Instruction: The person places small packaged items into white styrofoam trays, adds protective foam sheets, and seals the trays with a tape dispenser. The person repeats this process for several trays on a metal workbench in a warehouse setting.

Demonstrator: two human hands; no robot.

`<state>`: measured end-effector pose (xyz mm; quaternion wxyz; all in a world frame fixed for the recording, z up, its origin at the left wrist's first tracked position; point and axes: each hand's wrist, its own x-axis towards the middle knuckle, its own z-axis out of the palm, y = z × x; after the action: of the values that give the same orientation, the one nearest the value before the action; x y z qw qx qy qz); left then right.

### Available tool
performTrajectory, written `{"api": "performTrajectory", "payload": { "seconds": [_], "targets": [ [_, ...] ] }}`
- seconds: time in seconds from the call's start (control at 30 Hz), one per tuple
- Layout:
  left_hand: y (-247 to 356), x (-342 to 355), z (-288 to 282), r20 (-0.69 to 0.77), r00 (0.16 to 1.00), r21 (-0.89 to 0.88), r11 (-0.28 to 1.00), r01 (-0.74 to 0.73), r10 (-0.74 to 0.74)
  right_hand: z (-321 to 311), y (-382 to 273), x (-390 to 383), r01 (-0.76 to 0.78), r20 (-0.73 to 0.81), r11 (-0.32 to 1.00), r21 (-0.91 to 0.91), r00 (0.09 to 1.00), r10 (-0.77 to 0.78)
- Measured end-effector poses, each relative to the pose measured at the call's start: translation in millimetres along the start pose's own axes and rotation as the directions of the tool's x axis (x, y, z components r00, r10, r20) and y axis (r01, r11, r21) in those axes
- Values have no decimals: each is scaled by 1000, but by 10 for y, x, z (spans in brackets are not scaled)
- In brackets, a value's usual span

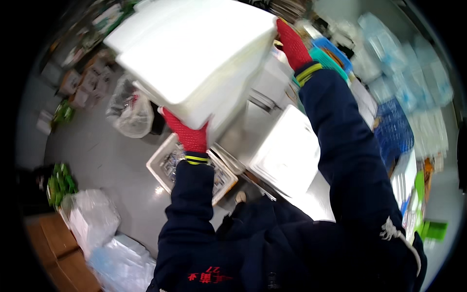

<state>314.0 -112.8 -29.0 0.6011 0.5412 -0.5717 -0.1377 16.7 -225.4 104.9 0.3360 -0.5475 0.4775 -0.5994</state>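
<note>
Held up in front of me is a large white foam box [204, 46], its bright top tilted toward the view. My left hand [188, 134], in a red knit glove, grips its near lower corner. At the box's far right corner my right hand [294, 46], gloved the same way, is closed on the edge. Some fingers of both hands are hidden behind the box. Below my left hand stands a white foam crate [158, 163] with small shiny packets inside. More white foam pieces [287, 151] lie stacked on the metal table to the right.
A clear plastic bag [131, 114] stands on the grey floor at left. Cardboard boxes [56, 243] and plastic-wrapped bundles [121, 263] are at lower left. Along the right are a teal basket [331, 61], a blue crate [393, 126] and hanging clear bags [389, 48].
</note>
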Motion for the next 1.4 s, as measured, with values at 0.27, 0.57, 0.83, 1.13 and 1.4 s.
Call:
{"api": "performTrajectory", "payload": {
  "seconds": [0.27,0.57,0.83,1.13,1.4],
  "targets": [
    [406,-760,-253,78,988,-185,972,146,-133,-1337,-3,-2270,-38,-417,964,-264,905,-79],
    [-310,-1103,1628,928,-168,293,375,879,-331,-1099,1889,-4402,-662,-621,740,113,535,573],
    [864,-1716,1286,949,-302,313,160,936,-88,-1239,1393,-4590,-683,-495,614,396,405,769],
    [2081,-3548,1445,898,-439,437,73,896,9,-2509,163,-6380,-247,-565,648,721,333,755],
    [2946,-5051,2022,961,-265,246,683,688,-79,-3808,-172,-7492,-576,-730,731,364,311,609]
  ]
}}
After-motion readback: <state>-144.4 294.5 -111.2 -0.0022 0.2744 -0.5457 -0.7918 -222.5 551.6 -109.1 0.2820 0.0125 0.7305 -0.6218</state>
